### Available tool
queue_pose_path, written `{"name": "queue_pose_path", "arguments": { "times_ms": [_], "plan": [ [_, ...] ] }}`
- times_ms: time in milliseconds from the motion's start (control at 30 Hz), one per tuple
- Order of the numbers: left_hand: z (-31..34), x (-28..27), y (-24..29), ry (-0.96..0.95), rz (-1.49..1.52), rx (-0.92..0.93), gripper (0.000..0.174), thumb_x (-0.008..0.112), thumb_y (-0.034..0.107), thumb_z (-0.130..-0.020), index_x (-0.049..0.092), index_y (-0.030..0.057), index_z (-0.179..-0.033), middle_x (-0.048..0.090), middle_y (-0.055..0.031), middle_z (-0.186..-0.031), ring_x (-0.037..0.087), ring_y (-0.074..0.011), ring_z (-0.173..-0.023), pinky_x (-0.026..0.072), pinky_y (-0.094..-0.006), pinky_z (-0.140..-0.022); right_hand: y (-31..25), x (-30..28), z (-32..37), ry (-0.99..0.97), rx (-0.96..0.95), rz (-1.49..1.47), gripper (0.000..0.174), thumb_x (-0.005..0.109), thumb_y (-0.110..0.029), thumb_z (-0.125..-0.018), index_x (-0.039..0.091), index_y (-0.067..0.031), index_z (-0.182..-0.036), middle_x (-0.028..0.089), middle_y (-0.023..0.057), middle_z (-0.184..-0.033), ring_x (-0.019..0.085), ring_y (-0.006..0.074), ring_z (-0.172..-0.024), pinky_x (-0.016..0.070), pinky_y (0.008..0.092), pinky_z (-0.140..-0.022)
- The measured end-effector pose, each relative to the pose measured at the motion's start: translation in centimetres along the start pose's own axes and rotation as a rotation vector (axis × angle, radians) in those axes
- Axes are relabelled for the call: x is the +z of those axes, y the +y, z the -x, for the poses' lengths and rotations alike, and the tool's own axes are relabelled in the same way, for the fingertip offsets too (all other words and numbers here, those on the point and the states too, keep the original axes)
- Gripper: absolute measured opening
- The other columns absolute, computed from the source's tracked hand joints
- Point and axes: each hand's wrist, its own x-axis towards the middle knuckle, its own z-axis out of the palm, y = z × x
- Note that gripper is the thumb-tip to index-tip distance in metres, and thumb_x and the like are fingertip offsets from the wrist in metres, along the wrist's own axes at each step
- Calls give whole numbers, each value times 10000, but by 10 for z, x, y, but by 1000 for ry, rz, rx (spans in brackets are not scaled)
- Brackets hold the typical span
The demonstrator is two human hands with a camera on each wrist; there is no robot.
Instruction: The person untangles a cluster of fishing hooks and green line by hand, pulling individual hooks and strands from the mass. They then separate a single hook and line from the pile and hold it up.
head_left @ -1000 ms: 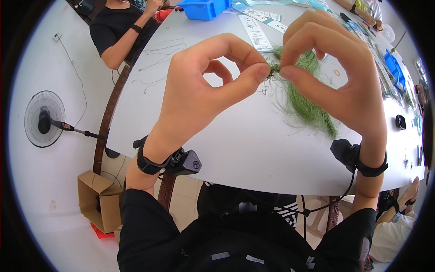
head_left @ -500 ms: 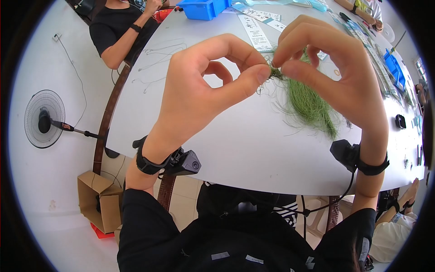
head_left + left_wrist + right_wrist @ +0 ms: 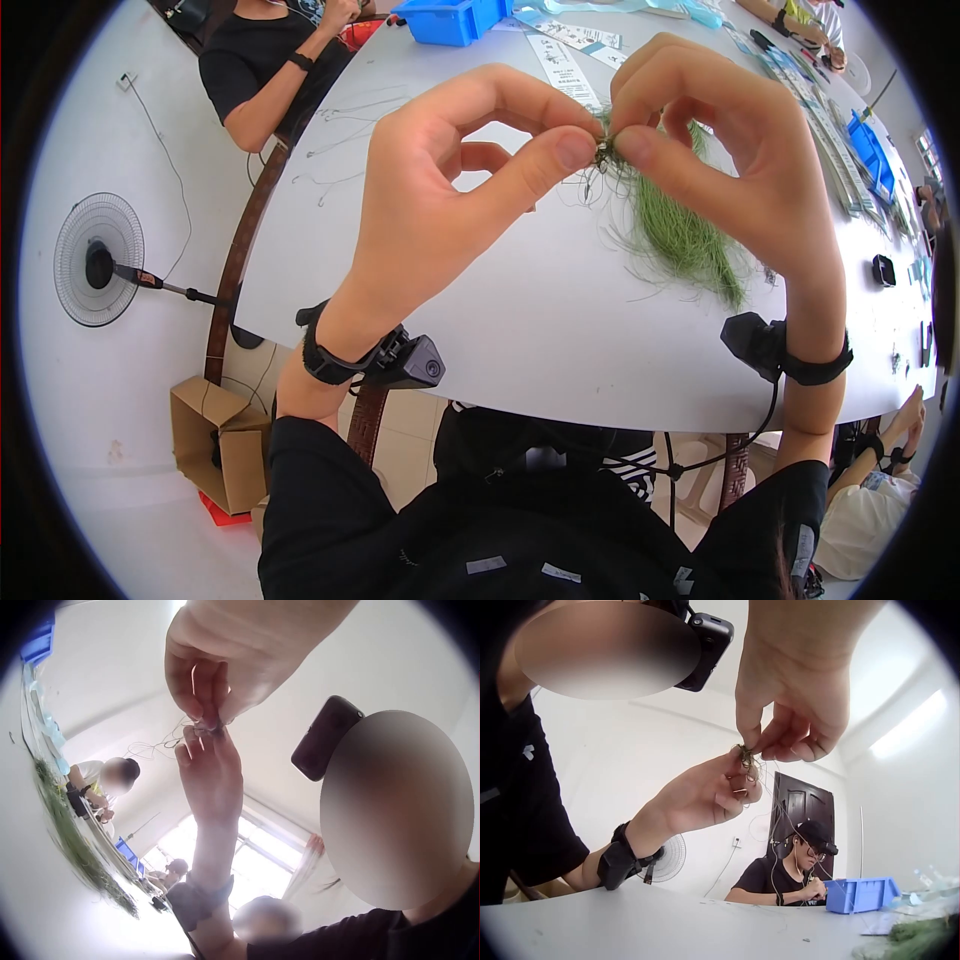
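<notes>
Thumb and index finger of my left hand (image 3: 415, 205) pinch a small dark-green tangle of thin strands (image 3: 603, 155) in front of me, above the table. From the other side, my right hand (image 3: 790, 190) pinches it between thumb and index finger, its fingertips almost meeting the left ones. In the right wrist view the tangle (image 3: 746, 759) shows small loops, with long thin strands trailing below. Fingertips cover part of it. Beyond the hands, a loose bundle of long green strands (image 3: 685, 235) lies on the white table (image 3: 520, 330).
Thin wire-like strands with hooked ends (image 3: 325, 180) lie at the table's left. Printed card strips (image 3: 562, 75) and a blue bin (image 3: 455, 22) are at the far side. More strips (image 3: 815, 105) lie to the right. Another person (image 3: 265, 75) sits across the left edge.
My right thumb and index finger parted slightly about half a second ago and now close on the tangle again. My left fingertips have shifted slightly right and up. The green bundle stays put.
</notes>
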Motion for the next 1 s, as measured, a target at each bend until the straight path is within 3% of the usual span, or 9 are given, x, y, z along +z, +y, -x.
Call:
{"name": "queue_pose_path", "arguments": {
  "times_ms": [467, 667, 767, 867, 1000],
  "plan": [
    [0, 0, 0, 29, 15, 15, 177, 674, 48, -797, 583, -30, -927, 597, -55, -875, 568, -89, -760, 441, -195, -543, -2, -3, -1, -45, -18, 4, 37, 613, -73, -814, 594, -49, -792, 580, 0, -805, 516, 76, -751, 361, 218, -621],
    [0, 2, -1, 34, 44, -8, 170, 679, 57, -796, 579, -13, -915, 598, -43, -866, 566, -82, -748, 434, -189, -555, 3, 8, 2, 18, 95, -52, 76, 589, -107, -847, 598, -38, -817, 584, 12, -802, 516, 67, -761, 370, 217, -628],
    [0, 1, 0, 50, 76, -41, 162, 674, 65, -802, 577, -3, -914, 596, -39, -861, 553, -72, -739, 420, -186, -561, 9, 14, -1, 308, 82, -104, 120, 584, -149, -863, 591, -35, -825, 584, 8, -798, 520, 71, -763, 378, 215, -646],
    [0, 1, 0, 75, 61, -23, 159, 671, 75, -808, 575, 4, -913, 591, -34, -848, 540, -65, -735, 408, -187, -566, 2, 1, 2, 239, 171, -95, 159, 580, -188, -873, 588, -35, -829, 585, 3, -798, 520, 82, -753, 380, 218, -648],
    [0, 0, -1, 84, 71, -1, 162, 670, 80, -811, 572, 3, -914, 586, -29, -833, 534, -69, -736, 407, -192, -570, 0, 0, 2, 50, 13, 15, 101, 615, -153, -835, 592, -56, -822, 583, -10, -793, 512, 81, -721, 366, 224, -622]
  ]
}}
